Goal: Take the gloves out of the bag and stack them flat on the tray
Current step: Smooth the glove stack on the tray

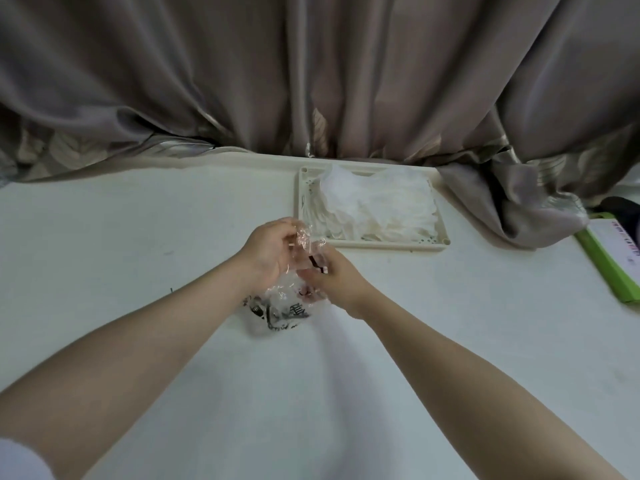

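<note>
A clear plastic bag with black print hangs crumpled between my hands above the middle of the white table. My left hand grips the bag's upper edge with curled fingers. My right hand has its fingers reaching into the bag's opening, pinching the thin plastic there; whether it holds a glove or the bag itself I cannot tell. A cream tray lies just beyond my hands at the back of the table. On it rests a flat pile of translucent white gloves.
A grey-brown curtain hangs behind the table, and a fold of it lies on the surface right of the tray. A green-edged board and a dark object sit at the far right edge.
</note>
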